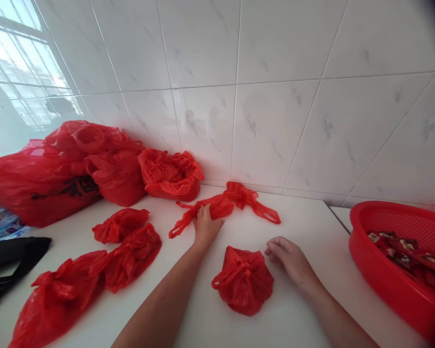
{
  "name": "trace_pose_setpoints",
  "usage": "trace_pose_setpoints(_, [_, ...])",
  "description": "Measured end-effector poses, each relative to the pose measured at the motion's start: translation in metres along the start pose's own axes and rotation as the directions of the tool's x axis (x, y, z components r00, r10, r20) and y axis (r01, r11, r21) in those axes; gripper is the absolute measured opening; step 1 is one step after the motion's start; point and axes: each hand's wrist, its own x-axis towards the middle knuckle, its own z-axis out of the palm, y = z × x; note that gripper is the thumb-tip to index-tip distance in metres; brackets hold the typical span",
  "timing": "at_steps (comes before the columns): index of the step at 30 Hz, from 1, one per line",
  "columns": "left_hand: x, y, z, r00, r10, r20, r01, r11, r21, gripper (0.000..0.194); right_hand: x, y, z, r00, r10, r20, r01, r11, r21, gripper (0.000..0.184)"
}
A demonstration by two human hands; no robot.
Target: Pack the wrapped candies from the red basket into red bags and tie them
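Observation:
My left hand point(207, 226) reaches to a flat, crumpled red plastic bag point(221, 205) near the wall, its fingers closed on the film. The bag's loop handles spread over the white tabletop. My right hand point(289, 258) hovers beside a knotted red bag point(244, 285), fingers loosely curled and apart, with nothing visible in them. That knotted bag sits between my forearms, round and full, with a handle loop sticking out on its left; its contents are hidden.
Several tied red bags point(134, 261) lie on the left. Behind them stand large red bags point(58, 179) and an opened bag of crumpled plastic point(172, 176) against the tiled wall. A red basket point(362, 251) with wrapped packets is on the right. A black strap point(18, 261) lies far left.

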Motion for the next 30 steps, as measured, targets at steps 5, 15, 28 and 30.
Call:
trace_pose_setpoints(5, [0.004,0.012,0.016,0.967,0.164,0.196,-0.123,0.971,-0.206,0.069,0.006,0.004,-0.001,1.000,-0.012,-0.006,0.012,1.000,0.015,0.025])
trace_pose_setpoints(15, [-0.033,0.015,-0.007,0.802,0.389,0.454,0.025,0.736,-0.676,0.055,0.010,0.016,-0.006,0.999,-0.017,0.033,0.016,0.999,0.032,0.026])
trace_pose_setpoints(28, [-0.079,0.034,-0.034,0.548,0.536,0.643,-0.400,0.842,-0.361,0.036,0.012,0.017,-0.003,1.000,-0.013,0.013,0.013,1.000,-0.002,0.026])
trace_pose_setpoints(30, [-0.075,0.031,-0.034,0.591,0.497,0.636,-0.369,0.867,-0.335,0.025,0.013,0.019,-0.003,1.000,-0.017,0.013,0.017,1.000,0.000,0.026])
